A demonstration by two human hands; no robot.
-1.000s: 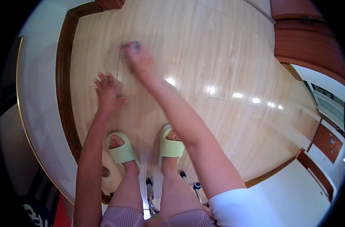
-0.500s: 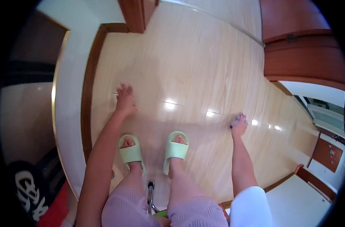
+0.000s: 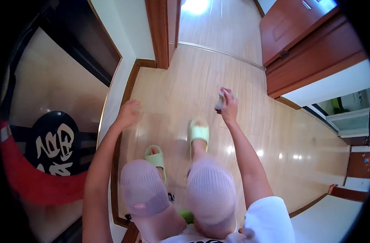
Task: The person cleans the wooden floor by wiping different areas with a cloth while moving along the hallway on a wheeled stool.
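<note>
Floor (image 3: 185, 89), centre: right hand (image 3: 229, 107) grasps grey item (image 3: 220, 102) (blurred), room both sides; left edge: left hand (image 3: 129, 113), loosely open, beside brown skirting (image 3: 131, 83).

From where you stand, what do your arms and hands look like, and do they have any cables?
They're a person's arms, with no cables or markings visible. The right hand and left hand wear no gloves, and both wrists look unadorned. A short, loose, plain white sleeve covers the upper right arm; no left sleeve shows.
</note>
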